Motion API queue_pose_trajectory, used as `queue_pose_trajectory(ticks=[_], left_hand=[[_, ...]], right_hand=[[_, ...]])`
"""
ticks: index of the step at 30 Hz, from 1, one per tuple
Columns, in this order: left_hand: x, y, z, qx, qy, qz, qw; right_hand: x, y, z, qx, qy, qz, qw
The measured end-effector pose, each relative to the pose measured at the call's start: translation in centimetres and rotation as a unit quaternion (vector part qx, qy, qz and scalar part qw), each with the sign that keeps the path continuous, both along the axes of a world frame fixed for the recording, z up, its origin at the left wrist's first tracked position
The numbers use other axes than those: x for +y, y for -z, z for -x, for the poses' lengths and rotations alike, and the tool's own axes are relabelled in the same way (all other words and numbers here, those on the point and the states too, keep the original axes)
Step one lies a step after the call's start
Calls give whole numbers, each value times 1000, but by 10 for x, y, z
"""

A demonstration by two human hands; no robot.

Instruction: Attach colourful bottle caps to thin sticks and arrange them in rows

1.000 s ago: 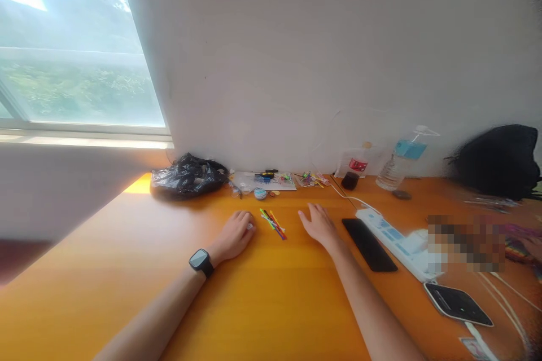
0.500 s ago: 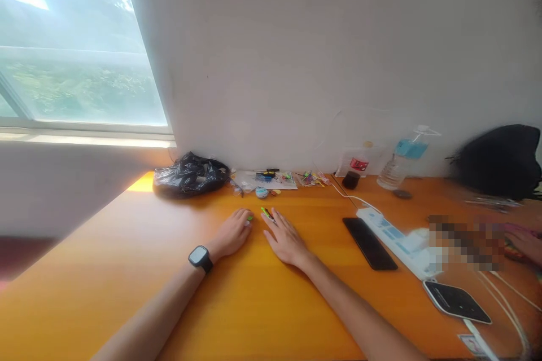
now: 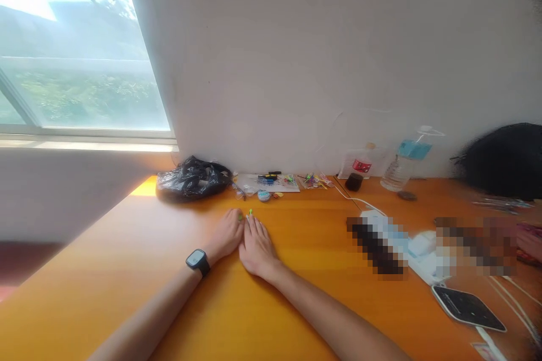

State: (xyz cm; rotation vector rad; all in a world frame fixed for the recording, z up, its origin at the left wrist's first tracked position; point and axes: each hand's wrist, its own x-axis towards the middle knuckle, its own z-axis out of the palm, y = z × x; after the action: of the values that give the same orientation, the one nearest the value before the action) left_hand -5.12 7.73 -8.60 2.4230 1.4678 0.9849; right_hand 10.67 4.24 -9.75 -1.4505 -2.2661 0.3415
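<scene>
Orange wood on the worktop (image 3: 228, 316), beneath both forearms. Left hand (image 3: 227, 235), black watch (image 3: 197, 260) at the wrist: loosely curled, impossible to tell whether gripping. Right hand (image 3: 257, 245): released, palm down, fingers extended, side by side with the left hand and touching. Green stick (image 3: 250, 212) — projecting just past the right fingertips, remainder hidden. Green piece (image 3: 240, 217) at the left fingers, too small to identify. Along the wall (image 3: 275, 67), left to right: black plastic bag (image 3: 192, 179), white sheet (image 3: 290, 183), packet of coloured sticks (image 3: 313, 181), red-labelled bottle (image 3: 361, 166), water bottle (image 3: 397, 174). Before the sheet: round tin (image 3: 263, 196). Nearer, at right — dark-screened device (image 3: 469, 308).
</scene>
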Motion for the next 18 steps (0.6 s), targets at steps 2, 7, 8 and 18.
queue_pose_trajectory(ticks=[2,7,8,18], left_hand=[[4,-2,-4,-10,5,6,1000],[10,-7,-10,-33,5,21,999],[10,-6,-10,-48,2,31,998],[18,-6,4,-347,-70,165,920]], right_hand=[[6,-1,7,0,-3,4,1000],[14,-2,4,6,3,3,1000],[14,-1,2,15,1,1,1000],[46,-8,12,363,98,96,922]])
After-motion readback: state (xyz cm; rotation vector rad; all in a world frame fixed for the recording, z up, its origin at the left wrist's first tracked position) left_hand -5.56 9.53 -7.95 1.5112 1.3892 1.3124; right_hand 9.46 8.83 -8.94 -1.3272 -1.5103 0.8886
